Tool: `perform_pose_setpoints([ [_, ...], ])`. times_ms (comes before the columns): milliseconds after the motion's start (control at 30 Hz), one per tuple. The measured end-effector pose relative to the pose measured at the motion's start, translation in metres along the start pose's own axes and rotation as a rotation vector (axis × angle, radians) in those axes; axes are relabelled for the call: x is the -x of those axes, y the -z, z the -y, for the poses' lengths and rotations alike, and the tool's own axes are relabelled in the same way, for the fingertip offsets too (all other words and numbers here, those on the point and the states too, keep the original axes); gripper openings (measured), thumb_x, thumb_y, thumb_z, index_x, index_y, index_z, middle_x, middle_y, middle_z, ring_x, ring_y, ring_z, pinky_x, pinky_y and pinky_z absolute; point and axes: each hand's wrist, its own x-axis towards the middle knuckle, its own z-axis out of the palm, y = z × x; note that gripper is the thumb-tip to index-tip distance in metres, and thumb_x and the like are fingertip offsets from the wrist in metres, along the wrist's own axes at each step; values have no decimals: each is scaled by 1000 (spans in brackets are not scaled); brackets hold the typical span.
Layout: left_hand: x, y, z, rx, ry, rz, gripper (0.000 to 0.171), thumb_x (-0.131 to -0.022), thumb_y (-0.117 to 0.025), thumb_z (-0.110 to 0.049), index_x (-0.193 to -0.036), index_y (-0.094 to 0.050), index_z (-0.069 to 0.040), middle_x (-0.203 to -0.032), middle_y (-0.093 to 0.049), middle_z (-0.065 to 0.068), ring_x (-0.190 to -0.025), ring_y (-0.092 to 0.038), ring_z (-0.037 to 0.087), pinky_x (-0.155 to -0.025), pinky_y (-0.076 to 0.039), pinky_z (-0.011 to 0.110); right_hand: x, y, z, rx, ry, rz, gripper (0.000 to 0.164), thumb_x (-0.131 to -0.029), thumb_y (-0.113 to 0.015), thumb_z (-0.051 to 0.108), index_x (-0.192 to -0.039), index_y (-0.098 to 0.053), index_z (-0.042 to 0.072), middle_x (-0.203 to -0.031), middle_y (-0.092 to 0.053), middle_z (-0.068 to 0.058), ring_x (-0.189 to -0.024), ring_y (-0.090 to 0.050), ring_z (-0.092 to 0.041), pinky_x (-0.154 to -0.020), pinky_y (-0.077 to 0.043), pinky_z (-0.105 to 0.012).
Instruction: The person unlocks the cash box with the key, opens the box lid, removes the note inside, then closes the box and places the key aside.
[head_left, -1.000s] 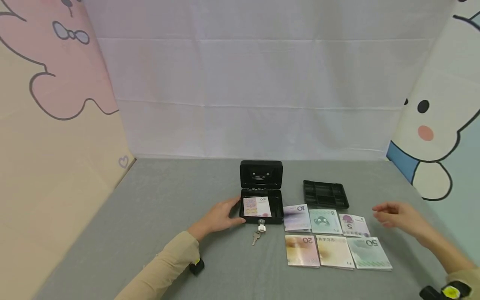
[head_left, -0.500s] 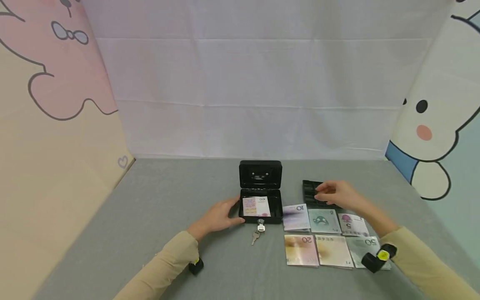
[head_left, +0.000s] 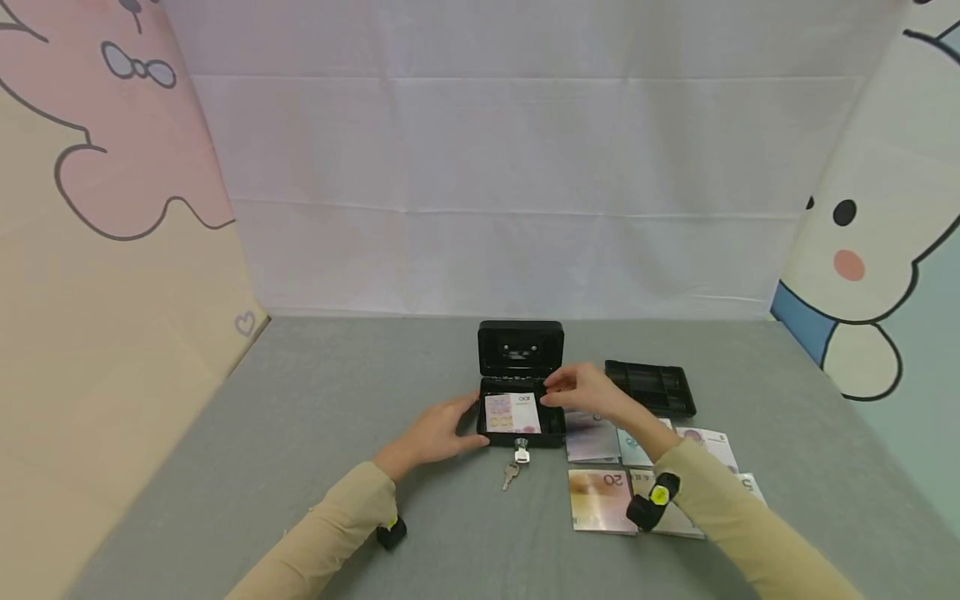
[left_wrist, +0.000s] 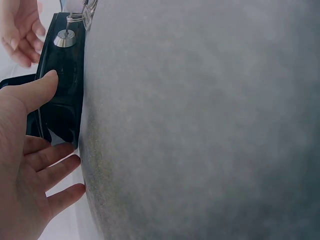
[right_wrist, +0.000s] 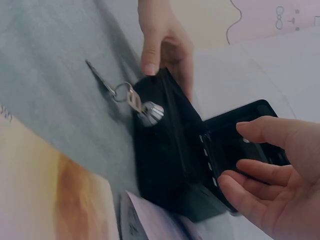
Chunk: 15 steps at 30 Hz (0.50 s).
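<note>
A black cash box (head_left: pixel 553 429) stands with its lid (head_left: pixel 521 350) raised. Inside lies a stack of banknotes (head_left: pixel 513 413) with a 100 note on top. My left hand (head_left: pixel 435 433) holds the box by its front left corner, thumb on the front wall and fingers along the left side. My right hand (head_left: pixel 588 393) is over the box's right edge, fingers loosely bent and nothing between them. In the right wrist view, its thumb and fingertips are apart. Keys (head_left: pixel 513 471) hang from the lock at the box's front.
A black compartment tray (head_left: pixel 678 390) lies to the right of the box. Several stacks of banknotes sit in two rows in front of it, including a 20 stack (head_left: pixel 602 502); my right forearm covers part of them. A white cloth (head_left: pixel 495 192) hangs behind the grey table (head_left: pixel 360 358).
My right hand has swung left from the table's right side, past the compartment tray, to the cash box. My left hand and the box have stayed in place.
</note>
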Motion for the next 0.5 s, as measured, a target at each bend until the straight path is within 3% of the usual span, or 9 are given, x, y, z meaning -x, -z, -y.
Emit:
perform_pose_setpoints([
  [233, 0, 0, 1, 2, 8, 13, 76, -82, -63, -42, -137, -35, 2, -136, -43, 16, -123, -43, 29, -100, -37, 41, -15, -29, 7, 82, -33, -59, 38, -77, -70, 16, -107, -60, -7, -94, -64, -13, -83, -61, -23, -70, -51, -33],
  [500, 0, 0, 1, -1, 15, 9, 77, -82, -63, -43, -138, -34, 1, -136, -44, 15, -123, -43, 28, -99, -37, 41, -20, -43, 12, 128, -75, -91, 37, -74, -71, 12, -103, -61, -8, -96, -63, -17, -89, -59, -28, -77, -50, -39],
])
